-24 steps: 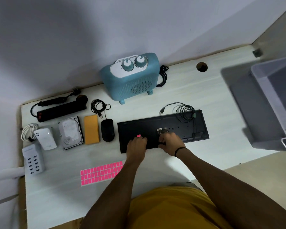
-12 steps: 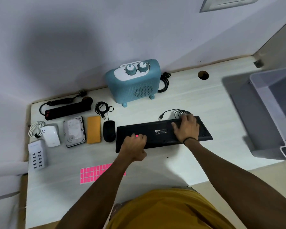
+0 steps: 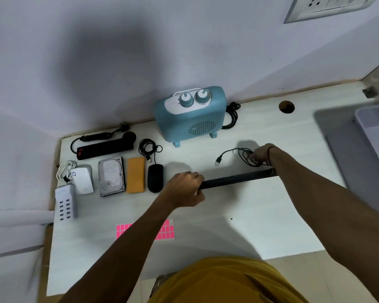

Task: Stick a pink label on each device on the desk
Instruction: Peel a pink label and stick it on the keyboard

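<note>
On edge, keyboard (image 3: pixel 236 178) between both hands.

Single head-worn wide-angle view, looking steeply down and forward over a white desk (image 3: pixel 260 226), close above the person's forearms, facing the back wall (image 3: pixel 140 51), wall socket (image 3: pixel 328 5) at top right, wide-angle bend at the frame edges, no second view
</note>
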The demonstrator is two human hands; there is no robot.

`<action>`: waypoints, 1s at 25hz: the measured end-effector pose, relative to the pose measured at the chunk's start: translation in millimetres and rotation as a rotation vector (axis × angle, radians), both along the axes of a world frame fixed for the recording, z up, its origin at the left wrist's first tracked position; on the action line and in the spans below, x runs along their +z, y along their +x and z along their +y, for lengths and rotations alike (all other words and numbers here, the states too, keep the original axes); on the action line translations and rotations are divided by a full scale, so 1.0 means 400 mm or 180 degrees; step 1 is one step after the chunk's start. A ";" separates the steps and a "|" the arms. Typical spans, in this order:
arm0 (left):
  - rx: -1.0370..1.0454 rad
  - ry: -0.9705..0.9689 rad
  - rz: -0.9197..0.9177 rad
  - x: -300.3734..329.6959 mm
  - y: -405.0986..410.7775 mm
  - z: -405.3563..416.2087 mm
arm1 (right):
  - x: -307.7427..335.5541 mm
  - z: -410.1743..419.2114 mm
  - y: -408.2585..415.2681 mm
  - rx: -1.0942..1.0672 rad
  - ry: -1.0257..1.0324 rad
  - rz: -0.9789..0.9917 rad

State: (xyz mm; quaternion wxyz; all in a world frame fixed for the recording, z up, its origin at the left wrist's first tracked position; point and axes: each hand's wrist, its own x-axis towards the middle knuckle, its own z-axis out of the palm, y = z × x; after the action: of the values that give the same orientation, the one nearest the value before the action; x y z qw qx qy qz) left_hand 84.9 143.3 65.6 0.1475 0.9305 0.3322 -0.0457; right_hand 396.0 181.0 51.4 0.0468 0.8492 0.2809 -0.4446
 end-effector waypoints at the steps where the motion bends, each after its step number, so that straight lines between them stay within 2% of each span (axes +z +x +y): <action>1: 0.0075 -0.0194 -0.0024 0.008 0.010 0.018 | 0.006 0.018 0.001 0.0089 -0.0092 0.0061; 3: 0.0193 -0.0578 -0.0106 0.015 0.032 0.049 | 0.002 0.022 0.000 0.0313 -0.0294 0.0299; 5: 0.0303 -0.0956 -0.0207 0.001 0.049 0.070 | -0.036 0.012 0.010 0.0389 -0.0411 0.0238; 7: 0.0452 -0.1355 -0.0283 -0.030 0.056 0.084 | -0.067 -0.003 0.017 0.0381 -0.0243 0.0146; 10: 0.0728 -0.1769 -0.0270 -0.088 0.049 0.103 | -0.103 0.010 0.030 -0.0182 0.0189 0.0470; 12: 0.0971 -0.1942 -0.0175 -0.126 0.041 0.122 | -0.109 0.038 0.036 -0.0496 0.0715 0.0369; 16: 0.1638 -0.2080 0.0221 -0.190 0.026 0.156 | -0.106 0.118 0.064 -0.1549 0.1405 0.0197; 18: 0.1867 -0.2101 0.0315 -0.213 0.019 0.173 | -0.105 0.142 0.077 -0.1779 0.1513 0.0096; 20: 0.1979 -0.2101 0.0235 -0.220 0.017 0.186 | -0.115 0.144 0.081 -0.1747 0.1470 0.0081; 25: 0.2034 -0.1868 0.0031 -0.211 0.037 0.171 | -0.130 0.109 0.062 -0.1045 0.0952 -0.0259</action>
State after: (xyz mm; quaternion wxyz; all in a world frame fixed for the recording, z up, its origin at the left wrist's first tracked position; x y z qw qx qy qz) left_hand 99.6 211.5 -18.9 0.4109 0.6994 0.5771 -0.0946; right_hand 421.0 224.7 -0.7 -0.1413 0.8983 0.1995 -0.3650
